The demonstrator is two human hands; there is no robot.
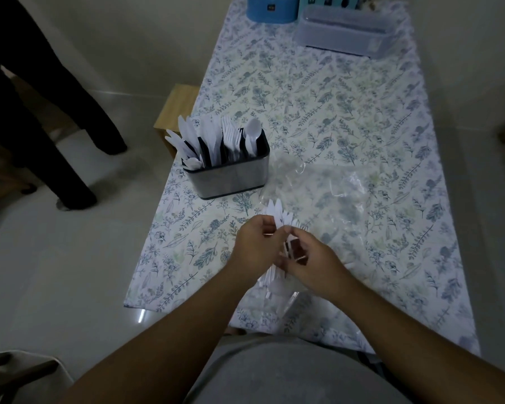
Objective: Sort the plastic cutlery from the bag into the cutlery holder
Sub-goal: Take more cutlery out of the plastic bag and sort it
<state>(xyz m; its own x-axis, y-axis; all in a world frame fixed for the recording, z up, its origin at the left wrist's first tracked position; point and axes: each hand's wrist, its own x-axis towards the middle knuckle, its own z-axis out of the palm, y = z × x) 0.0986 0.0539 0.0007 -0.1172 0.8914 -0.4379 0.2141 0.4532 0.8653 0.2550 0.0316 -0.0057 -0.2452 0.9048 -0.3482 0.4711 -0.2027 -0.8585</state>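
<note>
Head view: hands (283,252) hide most of the cutlery bundle (276,214).

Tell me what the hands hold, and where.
Both the left hand and right hand grip one bundle of white cutlery around its middle; the tips fan out above the fingers.

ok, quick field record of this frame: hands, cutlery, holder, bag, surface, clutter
left hand: grips a bundle of white plastic cutlery, tips fanned away from the person
right hand: holds the same bundle lower down
cutlery holder: metal, upright on the table, already stocked with white knives, forks and spoons
bag: clear plastic, crumpled, lying right of the holder
table: floral cloth
far end: blue container, lidded clear box
</note>
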